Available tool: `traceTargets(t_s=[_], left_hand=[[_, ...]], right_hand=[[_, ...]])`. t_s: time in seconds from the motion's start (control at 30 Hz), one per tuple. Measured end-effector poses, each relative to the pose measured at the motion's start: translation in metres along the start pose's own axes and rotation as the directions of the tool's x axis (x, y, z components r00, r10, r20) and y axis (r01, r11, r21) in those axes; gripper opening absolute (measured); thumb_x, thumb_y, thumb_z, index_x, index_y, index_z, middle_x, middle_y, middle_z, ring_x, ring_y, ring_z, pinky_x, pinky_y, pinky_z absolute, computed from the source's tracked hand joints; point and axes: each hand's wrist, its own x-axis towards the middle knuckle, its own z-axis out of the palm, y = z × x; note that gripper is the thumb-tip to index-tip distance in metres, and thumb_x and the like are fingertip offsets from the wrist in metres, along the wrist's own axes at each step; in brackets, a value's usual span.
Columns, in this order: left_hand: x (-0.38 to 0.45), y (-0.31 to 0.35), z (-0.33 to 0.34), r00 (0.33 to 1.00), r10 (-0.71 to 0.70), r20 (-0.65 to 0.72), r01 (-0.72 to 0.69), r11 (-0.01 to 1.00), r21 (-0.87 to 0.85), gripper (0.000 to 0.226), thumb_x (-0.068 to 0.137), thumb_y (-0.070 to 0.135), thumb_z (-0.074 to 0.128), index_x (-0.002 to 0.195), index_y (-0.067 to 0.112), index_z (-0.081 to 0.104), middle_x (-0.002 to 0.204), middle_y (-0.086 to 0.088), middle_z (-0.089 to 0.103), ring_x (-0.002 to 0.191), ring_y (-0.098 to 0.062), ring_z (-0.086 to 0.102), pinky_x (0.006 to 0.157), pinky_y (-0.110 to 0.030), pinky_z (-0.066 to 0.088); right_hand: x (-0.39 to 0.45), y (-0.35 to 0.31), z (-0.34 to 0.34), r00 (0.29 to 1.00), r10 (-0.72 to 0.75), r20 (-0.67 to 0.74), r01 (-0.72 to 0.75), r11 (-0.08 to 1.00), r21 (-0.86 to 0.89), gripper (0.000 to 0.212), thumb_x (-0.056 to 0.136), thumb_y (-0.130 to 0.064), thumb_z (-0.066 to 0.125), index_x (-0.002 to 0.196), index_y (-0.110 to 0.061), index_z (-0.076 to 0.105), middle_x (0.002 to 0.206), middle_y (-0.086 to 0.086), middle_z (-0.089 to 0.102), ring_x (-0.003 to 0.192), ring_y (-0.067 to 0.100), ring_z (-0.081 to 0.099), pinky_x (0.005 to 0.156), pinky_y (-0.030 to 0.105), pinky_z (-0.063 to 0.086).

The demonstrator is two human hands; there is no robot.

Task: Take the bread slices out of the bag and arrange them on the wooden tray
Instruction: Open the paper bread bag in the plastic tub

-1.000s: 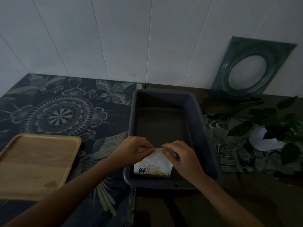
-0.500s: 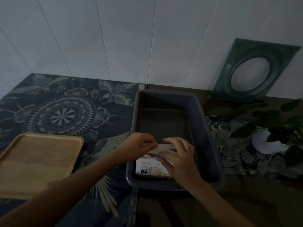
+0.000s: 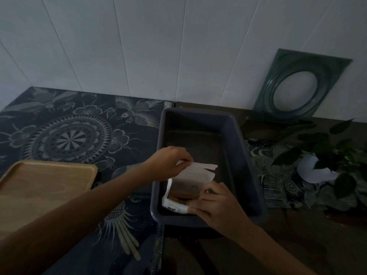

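Where the dark patterned cloth [image 3: 65, 135] meets the bare brown counter [image 3: 297, 245], a dark grey plastic bin [image 3: 250, 161] is set lengthwise, its far end close to the white panelled wall [image 3: 158, 46]. Item one, a white bread bag [image 3: 195, 176], is held inside the near part of the bin, its mouth pulled open toward the viewer; printed marks are seen on its lower lip but cannot be read. Item two, the bread slices [image 3: 185, 192], are visible as a brown block within the open bag, still enclosed; their number cannot be told. The left hand [image 3: 168, 165] is raised over the bin's left wall, and the upper flap of the bag is pinched between its thumb and fingers. The right hand [image 3: 216, 207] is lowered at the bin's near right, fingers closed on the lower edge of the bag's mouth, so that the opening is spread between the two hands. Item three, a wooden tray [image 3: 45, 187], is laid on the cloth at the near left, well apart from the bin, with nothing seen on its visible surface; its near edge is hidden by the left forearm. A green square frame [image 3: 297, 88] with a round opening is propped against the wall at the far right. A leafy plant [image 3: 333, 155] in a white pot is placed to the right of the bin.
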Motion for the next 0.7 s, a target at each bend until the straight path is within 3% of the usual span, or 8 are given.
traceTargets(t_s=[0.1,0.2,0.37,0.5,0.6,0.7], left_hand=[[0.001,-0.005,-0.001,0.999,0.001,-0.039,0.001,0.999,0.040,0.017,0.098,0.022,0.060,0.108,0.021,0.074,0.104,0.004,0.073,0.087,-0.005,0.064,0.075,-0.019,0.045],[-0.001,-0.010,0.000,0.996,-0.008,-0.084,0.013,0.998,0.062,0.018,0.099,0.023,0.059,0.109,0.023,0.074,0.105,0.006,0.072,0.085,-0.001,0.058,0.069,-0.010,0.035],[-0.005,-0.009,0.001,0.995,0.001,-0.095,0.005,0.997,0.073,0.021,0.101,0.024,0.057,0.111,0.021,0.075,0.105,0.004,0.071,0.092,-0.013,0.068,0.073,-0.022,0.045],[-0.008,-0.003,0.001,0.994,0.054,-0.093,-0.046,0.995,0.085,0.020,0.100,0.024,0.057,0.109,0.020,0.075,0.103,0.004,0.072,0.090,-0.014,0.068,0.070,-0.024,0.047],[-0.010,0.001,-0.001,0.994,0.060,-0.093,-0.052,0.995,0.086,0.020,0.100,0.024,0.058,0.108,0.020,0.075,0.103,0.005,0.072,0.090,-0.013,0.068,0.070,-0.024,0.048],[-0.009,0.003,-0.003,0.996,0.047,-0.071,-0.041,0.996,0.079,0.021,0.100,0.024,0.057,0.110,0.021,0.075,0.105,0.005,0.072,0.092,-0.013,0.067,0.072,-0.026,0.050]], right_hand=[[-0.008,-0.008,-0.005,0.995,-0.043,0.086,0.043,0.999,-0.008,0.024,0.093,-0.044,0.063,0.092,-0.030,0.082,0.083,-0.014,0.076,0.094,0.009,0.053,0.074,0.025,0.037],[-0.013,-0.013,-0.008,0.988,-0.067,0.140,0.070,0.997,-0.018,0.023,0.092,-0.044,0.063,0.094,-0.031,0.081,0.082,-0.016,0.076,0.095,0.009,0.054,0.071,0.027,0.045],[-0.012,-0.017,-0.014,0.984,-0.026,0.174,0.030,0.999,-0.017,0.020,0.092,-0.041,0.068,0.097,-0.027,0.082,0.085,-0.012,0.076,0.098,0.009,0.054,0.070,0.031,0.053],[-0.004,-0.018,-0.016,0.991,0.080,0.108,-0.090,0.992,0.087,0.040,0.103,-0.047,0.051,0.118,-0.021,0.077,0.101,-0.003,0.073,0.099,0.008,0.055,0.082,0.027,0.048],[0.018,-0.018,-0.020,0.980,0.184,0.079,-0.192,0.975,0.115,0.037,0.105,-0.036,0.050,0.126,-0.017,0.073,0.113,0.005,0.070,0.103,0.013,0.060,0.089,0.030,0.053],[0.052,-0.014,-0.022,0.940,0.231,0.250,-0.263,0.960,0.099,0.034,0.105,-0.026,0.051,0.135,-0.018,0.067,0.129,0.006,0.069,0.124,0.019,0.057,0.104,0.038,0.050]])
